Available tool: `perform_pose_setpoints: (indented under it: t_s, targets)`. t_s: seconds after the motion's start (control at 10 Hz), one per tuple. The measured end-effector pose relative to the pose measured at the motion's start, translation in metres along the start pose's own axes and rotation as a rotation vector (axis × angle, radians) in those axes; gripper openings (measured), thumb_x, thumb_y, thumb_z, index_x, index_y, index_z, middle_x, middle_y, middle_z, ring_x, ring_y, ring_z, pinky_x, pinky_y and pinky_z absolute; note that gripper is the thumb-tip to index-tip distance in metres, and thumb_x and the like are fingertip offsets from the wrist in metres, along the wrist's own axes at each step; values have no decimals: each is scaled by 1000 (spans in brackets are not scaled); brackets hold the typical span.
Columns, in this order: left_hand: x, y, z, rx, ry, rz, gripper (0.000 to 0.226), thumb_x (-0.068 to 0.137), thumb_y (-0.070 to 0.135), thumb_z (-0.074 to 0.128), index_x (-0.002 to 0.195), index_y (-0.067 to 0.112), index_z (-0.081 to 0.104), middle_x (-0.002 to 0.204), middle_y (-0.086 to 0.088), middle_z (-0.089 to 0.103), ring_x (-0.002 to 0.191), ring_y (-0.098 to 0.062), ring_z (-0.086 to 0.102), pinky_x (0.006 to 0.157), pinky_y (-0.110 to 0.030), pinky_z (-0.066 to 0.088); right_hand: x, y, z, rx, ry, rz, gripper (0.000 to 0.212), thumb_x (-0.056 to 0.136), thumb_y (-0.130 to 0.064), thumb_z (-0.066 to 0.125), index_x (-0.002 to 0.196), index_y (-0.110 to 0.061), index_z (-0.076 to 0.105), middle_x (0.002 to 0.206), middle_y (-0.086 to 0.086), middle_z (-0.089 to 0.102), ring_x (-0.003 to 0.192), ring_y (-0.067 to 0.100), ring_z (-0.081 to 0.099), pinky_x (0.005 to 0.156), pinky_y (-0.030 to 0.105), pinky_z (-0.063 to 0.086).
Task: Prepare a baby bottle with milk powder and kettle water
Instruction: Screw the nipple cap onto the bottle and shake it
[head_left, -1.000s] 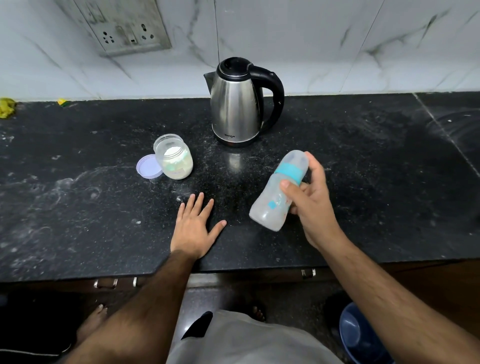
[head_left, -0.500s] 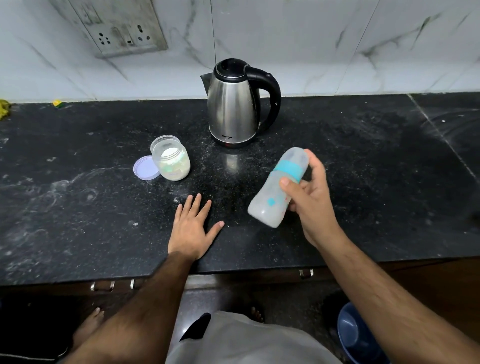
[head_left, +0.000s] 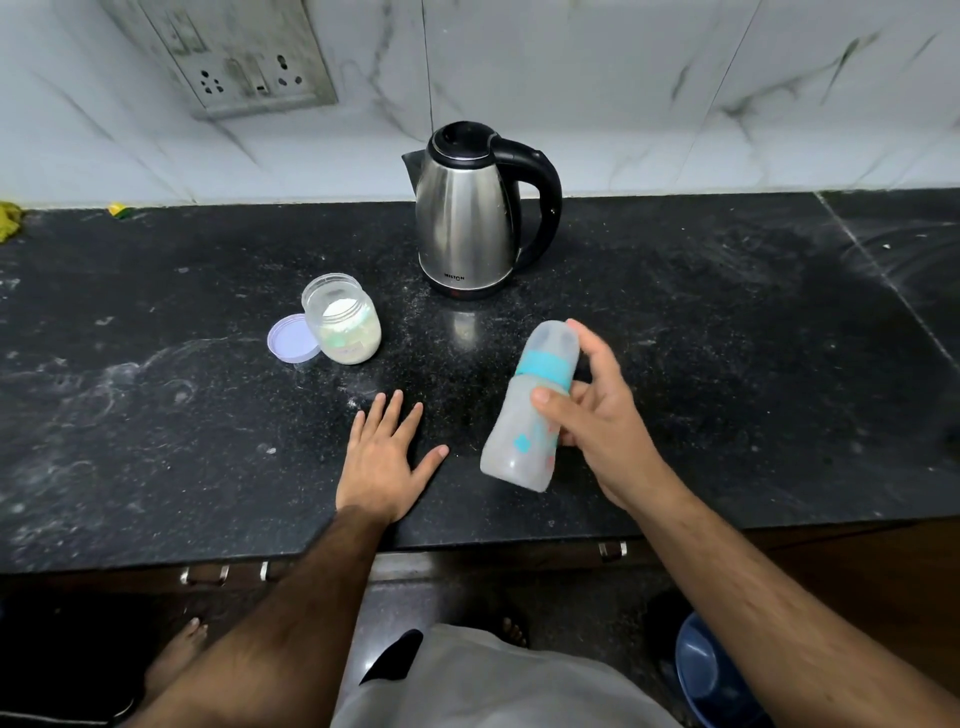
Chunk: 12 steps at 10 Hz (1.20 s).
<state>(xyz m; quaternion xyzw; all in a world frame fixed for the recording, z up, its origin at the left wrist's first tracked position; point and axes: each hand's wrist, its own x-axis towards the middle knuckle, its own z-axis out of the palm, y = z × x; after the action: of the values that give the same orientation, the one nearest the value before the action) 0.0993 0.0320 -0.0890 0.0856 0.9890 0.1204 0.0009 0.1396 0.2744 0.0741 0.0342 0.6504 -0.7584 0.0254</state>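
My right hand (head_left: 597, 421) grips a frosted baby bottle (head_left: 524, 415) with a teal collar and clear cap, tilted in the air above the black counter (head_left: 727, 364). Flat on the counter to its left rests my left hand (head_left: 382, 457), fingers spread, holding nothing. An open clear jar of white milk powder (head_left: 343, 325) stands further back left, its lilac lid (head_left: 291, 340) lying beside it. A steel kettle (head_left: 467, 218) with black lid and handle stands near the wall, handle pointing right.
Spilled powder dusts the counter in front of the jar. A wall socket plate (head_left: 244, 57) is on the marble wall at upper left. Yellow scraps (head_left: 8, 218) lie at the far left edge. A blue bucket (head_left: 711, 675) stands on the floor at lower right.
The bottle has shifted only slightly in my right hand while staying tilted. My left hand stays flat on the counter.
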Motion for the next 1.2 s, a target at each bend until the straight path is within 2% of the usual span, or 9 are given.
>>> perform_pose_setpoints:
  t_s: [0.2, 0.4, 0.5, 0.6, 0.7, 0.8, 0.9, 1.0, 1.2]
  targets:
    - [0, 0, 1, 3, 5, 1, 81, 89, 76, 21, 152, 26, 34, 164, -3, 21, 153, -19, 6, 125, -41, 2, 5, -2, -7, 113, 210, -50, 65, 95, -6, 58, 150, -23, 27, 92, -11, 72, 85, 12, 68, 70, 36, 60]
    - [0, -1, 1, -1, 3, -1, 82, 89, 77, 20, 152, 27, 34, 164, -2, 20, 154, -19, 5, 125, -41, 2, 0, -2, -5, 62, 118, -33, 79, 82, -16, 68, 149, -25, 28, 87, -5, 73, 78, 10, 69, 60, 30, 58]
    - [0, 0, 1, 5, -1, 0, 82, 89, 77, 20, 152, 27, 33, 164, -2, 20, 154, -19, 5, 125, -41, 2, 4, -2, -10, 134, 235, -77, 69, 92, -13, 64, 149, -24, 27, 89, -11, 73, 82, 9, 70, 64, 30, 59]
    - [0, 0, 0, 7, -4, -1, 82, 89, 77, 20, 153, 27, 33, 165, -2, 20, 154, -19, 5, 125, -41, 2, 1, 1, -5, 89, 147, -30, 75, 87, -15, 68, 149, -26, 28, 90, -8, 73, 83, 12, 70, 65, 33, 59]
    - [0, 0, 0, 3, -4, -1, 82, 89, 77, 20, 153, 27, 33, 165, -2, 20, 154, -19, 5, 125, -41, 2, -4, 3, -4, 37, 35, -20, 81, 80, -15, 67, 150, -25, 28, 86, -5, 74, 77, 9, 70, 59, 26, 56]
    - [0, 1, -1, -3, -6, 1, 82, 89, 76, 20, 153, 26, 33, 165, -3, 20, 154, -20, 5, 125, -42, 2, -1, 2, -7, 103, 146, -57, 78, 84, -17, 65, 151, -25, 26, 89, -8, 73, 81, 11, 70, 62, 30, 58]
    - [0, 1, -2, -10, -13, -5, 82, 88, 76, 19, 153, 27, 32, 165, -2, 18, 154, -19, 3, 125, -41, 2, -2, 5, -4, 103, 150, -55, 77, 84, -17, 65, 151, -24, 25, 89, -8, 73, 80, 10, 69, 62, 30, 58]
    - [-1, 1, -3, -13, -13, -8, 83, 88, 76, 19, 153, 27, 32, 165, -2, 18, 154, -18, 2, 125, -41, 1, -5, 6, -1, 38, 38, -42, 78, 81, -10, 67, 148, -24, 29, 86, -6, 74, 76, 7, 69, 61, 25, 55]
    - [0, 1, -2, -8, -10, -7, 83, 88, 76, 20, 153, 27, 32, 165, -2, 19, 154, -18, 3, 125, -41, 1, 0, 3, -8, 117, 197, -64, 76, 84, -20, 65, 150, -27, 26, 91, -9, 72, 83, 11, 70, 62, 32, 58]
